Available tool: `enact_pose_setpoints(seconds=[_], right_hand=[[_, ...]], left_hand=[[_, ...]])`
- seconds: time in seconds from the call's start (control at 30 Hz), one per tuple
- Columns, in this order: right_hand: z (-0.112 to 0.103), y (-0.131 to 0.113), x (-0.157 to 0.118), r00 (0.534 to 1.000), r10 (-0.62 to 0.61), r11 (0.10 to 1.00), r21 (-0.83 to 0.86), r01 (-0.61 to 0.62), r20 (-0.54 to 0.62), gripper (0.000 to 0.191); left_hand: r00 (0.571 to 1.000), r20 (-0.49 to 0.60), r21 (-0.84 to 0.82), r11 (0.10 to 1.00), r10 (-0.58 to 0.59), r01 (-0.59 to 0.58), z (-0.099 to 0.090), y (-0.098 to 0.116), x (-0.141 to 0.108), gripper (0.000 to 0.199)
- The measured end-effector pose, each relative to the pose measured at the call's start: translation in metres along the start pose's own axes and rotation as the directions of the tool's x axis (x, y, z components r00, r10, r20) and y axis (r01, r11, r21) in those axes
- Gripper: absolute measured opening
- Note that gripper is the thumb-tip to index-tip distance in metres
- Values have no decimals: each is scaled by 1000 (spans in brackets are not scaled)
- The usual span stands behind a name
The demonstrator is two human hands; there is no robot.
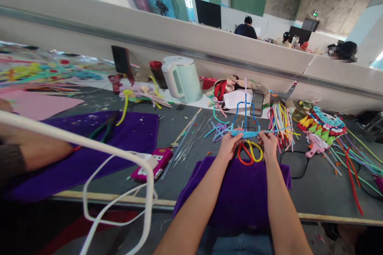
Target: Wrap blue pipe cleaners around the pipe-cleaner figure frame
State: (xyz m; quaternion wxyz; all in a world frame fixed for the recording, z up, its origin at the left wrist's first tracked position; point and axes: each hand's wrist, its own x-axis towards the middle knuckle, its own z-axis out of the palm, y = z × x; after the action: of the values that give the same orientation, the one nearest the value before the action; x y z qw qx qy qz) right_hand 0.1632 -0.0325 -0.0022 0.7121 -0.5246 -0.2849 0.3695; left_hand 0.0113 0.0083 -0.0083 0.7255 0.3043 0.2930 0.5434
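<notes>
My left hand [229, 143] pinches the lower left edge of a blue pipe-cleaner frame [245, 111], which has an upright stem and a bent outline. On the other side, my right hand [269, 144] is closed on a light blue pipe cleaner [278, 130] at the frame's lower right corner, its loose end sticking out to the right. Below the frame, between my wrists, lie scissors with red and yellow handles [245, 156]; their blades are hidden. A folded purple cloth [239, 195] is under my forearms.
Bundled pipe cleaners [283, 121] stand right of my hands, near a glass jar [302, 109] and a colourful fuzzy piece [324, 123]. A kettle [184, 77] is behind. Left are a pink power bank [152, 163], a white tube frame [119, 145] and another person's arm [44, 153].
</notes>
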Motion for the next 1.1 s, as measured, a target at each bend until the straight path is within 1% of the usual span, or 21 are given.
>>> enact_pose_setpoints(seconds=[0.2,0.3,0.37,0.43,0.5,0.6,0.67,0.8,0.87,0.9,1.0,1.1], right_hand=[[1,0,-1,1000,8,1000,18,-8,5,32],[2,2,-1,1000,-10,1000,9,10,5,33],[1,5,1,999,-53,998,-43,53,1,32],[0,8,2,992,-128,981,-150,126,-3,29],[-1,8,2,974,-227,934,-282,221,11,24],[-1,5,-1,935,-345,827,-445,345,84,15],[0,2,-4,915,-380,759,-522,390,131,13],[3,-2,-11,879,-438,637,-624,452,189,16],[5,-1,-14,869,-441,597,-651,470,223,18],[7,-1,-15,871,-429,592,-654,470,238,19],[12,3,-20,887,-362,618,-638,459,288,22],[18,6,-25,884,-319,644,-606,467,343,20]], left_hand=[[1000,-15,16,1000,5,-5,-1,0,0,35],[999,-37,26,1000,9,-8,-2,-2,1,35],[998,-54,39,999,13,-10,-2,-3,1,34],[997,-71,55,998,14,-10,-2,-5,2,32],[996,-91,64,998,14,-8,-2,-5,2,30],[993,-121,61,998,14,-7,-1,-5,2,30],[991,-134,60,998,7,1,-2,-5,2,33],[989,-146,91,996,-1,14,-4,-7,2,37],[989,-149,122,993,17,1,-4,-9,2,37],[988,-149,140,990,28,-7,-4,-10,2,38],[986,-158,196,980,60,-29,-4,-12,1,41],[983,-160,247,968,96,-54,-2,-14,0,45]])
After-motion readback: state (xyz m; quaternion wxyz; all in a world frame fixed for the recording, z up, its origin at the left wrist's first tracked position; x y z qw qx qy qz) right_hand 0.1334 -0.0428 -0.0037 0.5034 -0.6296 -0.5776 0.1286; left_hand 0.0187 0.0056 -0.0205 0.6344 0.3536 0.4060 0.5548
